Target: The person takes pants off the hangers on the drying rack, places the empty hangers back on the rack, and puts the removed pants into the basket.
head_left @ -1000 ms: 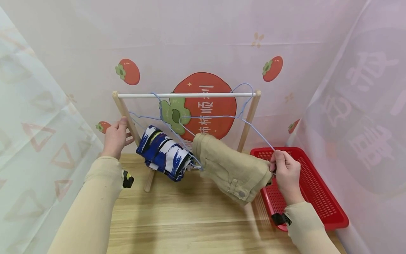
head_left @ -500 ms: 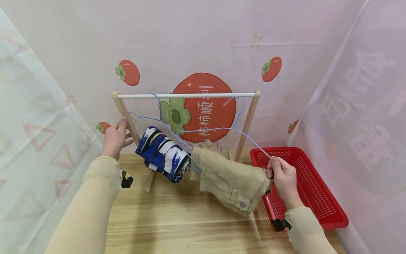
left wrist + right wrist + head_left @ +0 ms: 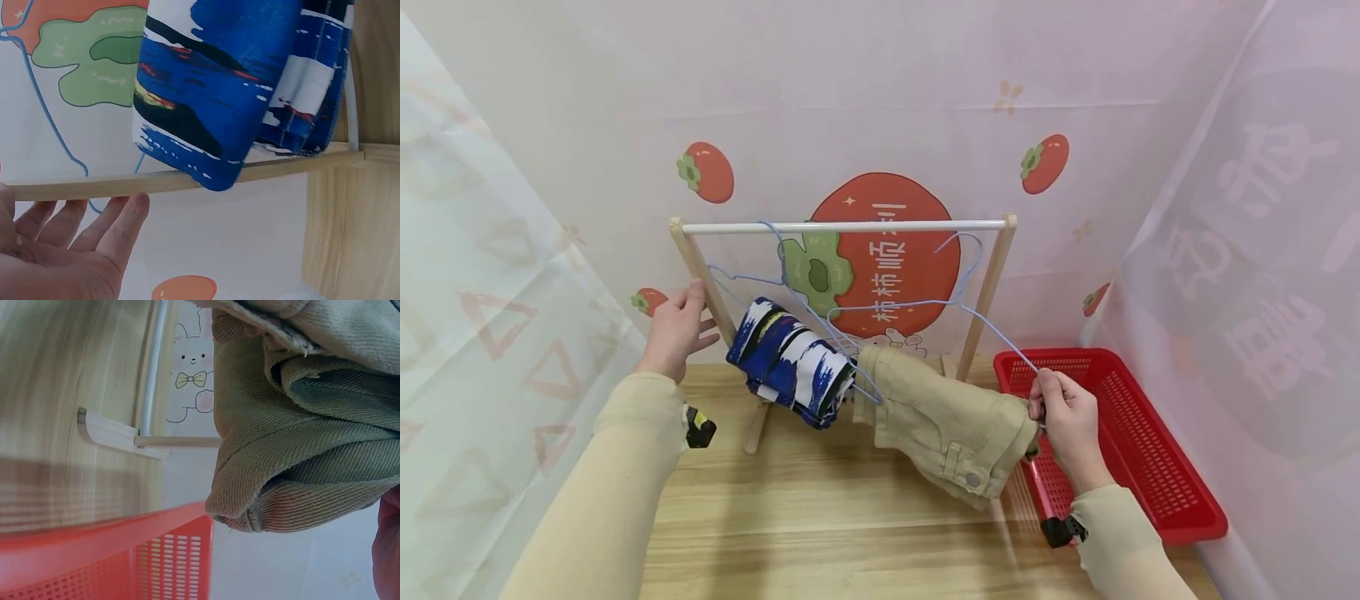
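My right hand [image 3: 1067,421] pinches the lower right corner of a blue wire hanger [image 3: 1000,333]. Folded beige trousers [image 3: 940,417], with a button and belt loop showing, hang over its lower bar. The hanger's hook stands just below the white rod [image 3: 850,227] in the head view. My left hand [image 3: 673,329] touches the rack's left wooden post [image 3: 162,182], its fingers fairly straight. A second blue hanger [image 3: 784,267] hooks over the rod and carries a folded blue, white and black patterned garment [image 3: 793,358]. The right wrist view shows the trousers' folded layers up close.
A red perforated basket [image 3: 1150,450] stands at the right, under and beside my right forearm. The wooden rack's right post [image 3: 988,292] rises behind the hanger. A printed cloth backdrop [image 3: 880,108] closes off the back and sides of the wooden tabletop [image 3: 820,533].
My right hand has lowered the hanger and trousers and moved slightly left, and the hook has dropped from the rod's level to below it. My left hand stays at the post.
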`<state>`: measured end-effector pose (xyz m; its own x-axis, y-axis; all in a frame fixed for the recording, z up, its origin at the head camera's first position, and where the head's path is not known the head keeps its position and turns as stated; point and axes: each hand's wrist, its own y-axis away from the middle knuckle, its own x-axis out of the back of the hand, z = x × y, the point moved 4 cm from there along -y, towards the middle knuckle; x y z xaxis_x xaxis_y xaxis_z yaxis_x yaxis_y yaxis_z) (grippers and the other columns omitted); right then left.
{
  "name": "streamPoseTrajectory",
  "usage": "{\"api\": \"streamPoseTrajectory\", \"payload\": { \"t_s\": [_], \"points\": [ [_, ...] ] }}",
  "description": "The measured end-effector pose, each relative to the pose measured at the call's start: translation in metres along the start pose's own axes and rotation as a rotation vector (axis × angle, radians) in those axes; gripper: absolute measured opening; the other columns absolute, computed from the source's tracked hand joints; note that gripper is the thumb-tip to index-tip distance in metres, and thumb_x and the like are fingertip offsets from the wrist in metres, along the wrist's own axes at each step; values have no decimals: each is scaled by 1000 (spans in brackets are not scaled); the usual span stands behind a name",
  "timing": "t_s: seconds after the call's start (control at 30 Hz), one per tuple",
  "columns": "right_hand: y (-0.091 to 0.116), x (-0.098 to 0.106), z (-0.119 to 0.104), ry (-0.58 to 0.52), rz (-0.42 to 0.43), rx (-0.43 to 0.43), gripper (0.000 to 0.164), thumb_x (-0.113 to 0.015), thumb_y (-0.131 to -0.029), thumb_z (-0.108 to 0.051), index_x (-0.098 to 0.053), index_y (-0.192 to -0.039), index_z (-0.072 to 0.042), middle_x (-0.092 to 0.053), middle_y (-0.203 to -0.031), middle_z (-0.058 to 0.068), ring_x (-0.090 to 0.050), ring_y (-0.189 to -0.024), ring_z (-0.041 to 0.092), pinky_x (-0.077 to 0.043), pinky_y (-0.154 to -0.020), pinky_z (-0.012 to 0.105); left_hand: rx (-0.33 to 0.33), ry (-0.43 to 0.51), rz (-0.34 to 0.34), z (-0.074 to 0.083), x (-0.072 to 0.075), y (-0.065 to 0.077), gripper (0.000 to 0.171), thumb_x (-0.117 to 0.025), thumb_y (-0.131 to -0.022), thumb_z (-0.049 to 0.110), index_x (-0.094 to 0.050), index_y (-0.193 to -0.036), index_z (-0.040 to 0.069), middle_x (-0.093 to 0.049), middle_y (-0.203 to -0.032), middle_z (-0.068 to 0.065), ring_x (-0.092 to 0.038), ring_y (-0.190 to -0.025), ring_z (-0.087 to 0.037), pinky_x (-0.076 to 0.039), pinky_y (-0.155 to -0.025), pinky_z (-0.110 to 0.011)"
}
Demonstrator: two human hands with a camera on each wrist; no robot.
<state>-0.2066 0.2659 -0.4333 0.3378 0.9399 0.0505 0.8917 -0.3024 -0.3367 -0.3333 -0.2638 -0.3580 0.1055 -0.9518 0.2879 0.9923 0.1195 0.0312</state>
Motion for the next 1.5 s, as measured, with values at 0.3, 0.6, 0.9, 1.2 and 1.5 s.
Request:
{"api": "streamPoseTrajectory", "payload": {
  "t_s": [0.3, 0.6, 0.9, 1.2, 1.5],
  "points": [
    [-1, -4, -1, -14, -9, -25, 46, -54, -108, -28, -56, -80, 9, -53, -55, 10, -47, -43, 17, -41, -34, 36, -18, -148, -112, -14, -1, 15, 73, -31, -110, 51, -11, -164, 7, -24, -164, -27, -38, -144, -48, -41, -111, -56],
    [0, -3, -4, -1, 10, -31, 45, -54, -108, -25, -57, -80, 10, -54, -55, 8, -48, -43, 15, -40, -33, 34, -76, -290, -145, -20, -3, 34, 70, -37, -110, 44, -16, -163, 3, -34, -159, -28, -43, -141, -47, -47, -107, -58],
    [1, -2, -2, -8, 22, -47, 48, -54, -107, -31, -56, -80, 9, -54, -54, 7, -47, -42, 14, -40, -33, 35, -194, -418, -81, -9, -22, 61, 55, -47, -109, 31, -45, -148, -7, -55, -143, -30, -52, -134, -45, -45, -108, -57],
    [3, 0, -4, -8, 14, -54, 49, -55, -107, -32, -56, -81, 10, -54, -55, 8, -47, -43, 15, -40, -34, 35, -355, -414, 11, 4, -48, 92, 37, -55, -107, 24, -66, -133, 1, -71, -123, -19, -68, -115, -34, -54, -95, -46],
    [4, 5, -5, 0, 21, -58, 48, -56, -107, -32, -57, -82, 9, -54, -55, 7, -47, -44, 15, -41, -34, 34, -444, -300, -114, 15, -89, 113, 33, -61, -105, 23, -67, -133, 7, -72, -126, -9, -70, -113, -22, -57, -92, -28]
  ]
}}
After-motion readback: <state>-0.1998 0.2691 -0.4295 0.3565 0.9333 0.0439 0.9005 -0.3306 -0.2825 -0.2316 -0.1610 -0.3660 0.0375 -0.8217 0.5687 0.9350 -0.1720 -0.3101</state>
